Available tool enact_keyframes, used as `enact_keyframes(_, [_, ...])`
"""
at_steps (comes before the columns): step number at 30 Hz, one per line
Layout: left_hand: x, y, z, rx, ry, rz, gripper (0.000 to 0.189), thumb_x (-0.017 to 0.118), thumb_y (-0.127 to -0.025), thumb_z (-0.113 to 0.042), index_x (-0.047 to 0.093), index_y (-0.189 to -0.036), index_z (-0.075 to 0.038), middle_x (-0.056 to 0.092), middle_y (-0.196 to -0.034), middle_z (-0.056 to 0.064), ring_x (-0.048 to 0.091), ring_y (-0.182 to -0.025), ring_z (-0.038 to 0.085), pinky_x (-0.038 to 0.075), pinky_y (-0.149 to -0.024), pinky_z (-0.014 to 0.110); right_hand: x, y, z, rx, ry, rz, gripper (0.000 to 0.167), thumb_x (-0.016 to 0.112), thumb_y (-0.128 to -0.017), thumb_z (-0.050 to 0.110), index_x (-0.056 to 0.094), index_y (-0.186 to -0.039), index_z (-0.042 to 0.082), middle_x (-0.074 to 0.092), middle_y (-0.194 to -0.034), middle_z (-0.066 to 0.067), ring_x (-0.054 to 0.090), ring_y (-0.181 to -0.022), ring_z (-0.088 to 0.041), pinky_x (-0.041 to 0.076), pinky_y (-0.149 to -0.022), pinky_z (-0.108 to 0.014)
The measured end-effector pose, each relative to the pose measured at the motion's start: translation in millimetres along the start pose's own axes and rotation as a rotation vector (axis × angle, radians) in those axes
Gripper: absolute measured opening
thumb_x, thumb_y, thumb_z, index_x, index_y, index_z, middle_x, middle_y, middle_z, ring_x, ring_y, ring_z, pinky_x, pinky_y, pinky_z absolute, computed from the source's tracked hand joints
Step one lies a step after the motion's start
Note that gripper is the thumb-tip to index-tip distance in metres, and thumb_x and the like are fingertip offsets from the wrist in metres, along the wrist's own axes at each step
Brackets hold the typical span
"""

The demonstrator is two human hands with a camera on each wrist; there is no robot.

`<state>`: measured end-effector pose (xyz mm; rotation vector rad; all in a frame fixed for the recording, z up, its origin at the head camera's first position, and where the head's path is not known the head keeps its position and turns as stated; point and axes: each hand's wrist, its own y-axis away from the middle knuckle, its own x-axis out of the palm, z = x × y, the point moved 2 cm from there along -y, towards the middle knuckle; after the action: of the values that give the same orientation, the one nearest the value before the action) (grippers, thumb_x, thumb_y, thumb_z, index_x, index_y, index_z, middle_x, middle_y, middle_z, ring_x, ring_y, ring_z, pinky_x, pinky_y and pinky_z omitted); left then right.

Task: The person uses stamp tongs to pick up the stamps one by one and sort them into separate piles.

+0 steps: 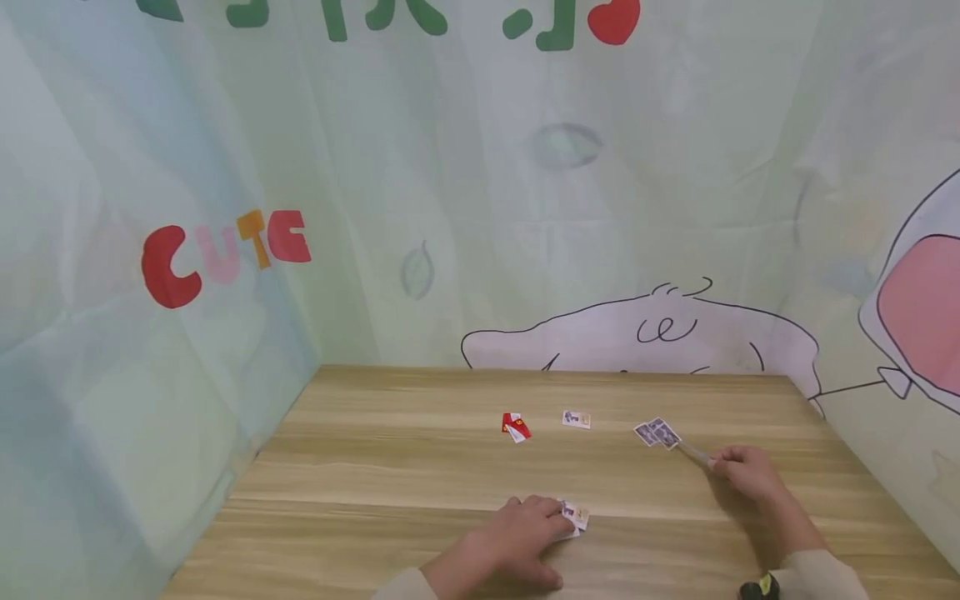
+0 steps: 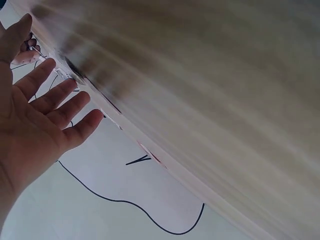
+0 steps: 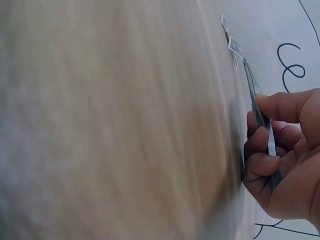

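In the head view my right hand (image 1: pixel 750 473) pinches a pair of metal tweezers (image 1: pixel 696 454); the right wrist view shows the fingers curled round the tweezers (image 3: pixel 251 87). Their tips meet the lower corner of two overlapping dark grey-purple stamps (image 1: pixel 663 433) with white borders. Whether the tips grip a stamp, I cannot tell. My left hand (image 1: pixel 525 537) lies low over the table, its fingers extended beside and partly over a few pale stamps (image 1: pixel 576 515). In the left wrist view the left hand (image 2: pixel 50 110) has its fingers spread, with nothing held in the palm.
A small group of red and white stamps (image 1: pixel 516 427) lies toward the back of the wooden table (image 1: pixel 390 467). One pale stamp (image 1: pixel 577 419) lies between it and the dark ones. A printed curtain (image 1: pixel 450 167) hangs behind the table and along its sides.
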<state>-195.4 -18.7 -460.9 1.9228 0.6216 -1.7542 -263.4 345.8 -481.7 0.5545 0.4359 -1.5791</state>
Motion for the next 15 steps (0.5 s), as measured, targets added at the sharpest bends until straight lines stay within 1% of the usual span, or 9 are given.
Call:
enact_keyframes(5, [1.2,-0.7,0.6,-0.008,-0.004,-0.006,0.057,0.072,-0.073,-0.049,0.057,-0.121,-0.022,0.049,-0.128,-0.002,0.045,-0.117,0.015,0.043,-0.087,0.041,0.2,-1.1,0.7,0.001,0.016,0.011,0.022,0.055,-0.084,0.006,0.057,-0.092,-0.015,0.049,-0.065,-0.002,0.045,-0.058,-0.017,0.038,-0.052,-0.028])
enact_keyframes(10, [2.5,0.9,-1.1,-0.019,0.012,0.012,0.057,0.072,-0.073,-0.048,0.057,-0.122,-0.023,0.048,-0.131,-0.003,0.043,-0.12,0.016,0.043,-0.089,0.045,-0.9,-1.3,-3.6,-0.006,0.046,0.007,0.023,0.055,-0.085,0.006,0.058,-0.093,-0.015,0.054,-0.07,-0.003,0.047,-0.064,-0.018,0.04,-0.056,-0.03])
enact_keyframes(12, [2.1,1.2,-1.5,-0.018,0.011,0.012,0.057,0.073,-0.073,-0.048,0.057,-0.122,-0.023,0.049,-0.13,-0.003,0.044,-0.118,0.016,0.043,-0.088,0.044,-1.7,-1.4,-5.5,0.004,0.042,0.0,0.023,0.054,-0.086,0.006,0.058,-0.094,-0.015,0.055,-0.072,-0.004,0.048,-0.066,-0.018,0.04,-0.058,-0.031])
enact_keyframes(15, [0.8,1.0,-1.2,-0.013,0.006,0.004,0.056,0.073,-0.073,-0.047,0.057,-0.121,-0.022,0.049,-0.128,-0.004,0.046,-0.116,0.015,0.043,-0.087,0.039,-3.3,-1.6,-6.2,0.026,0.02,-0.014,0.023,0.054,-0.086,0.008,0.059,-0.094,-0.014,0.056,-0.075,-0.005,0.048,-0.068,-0.019,0.041,-0.06,-0.032])
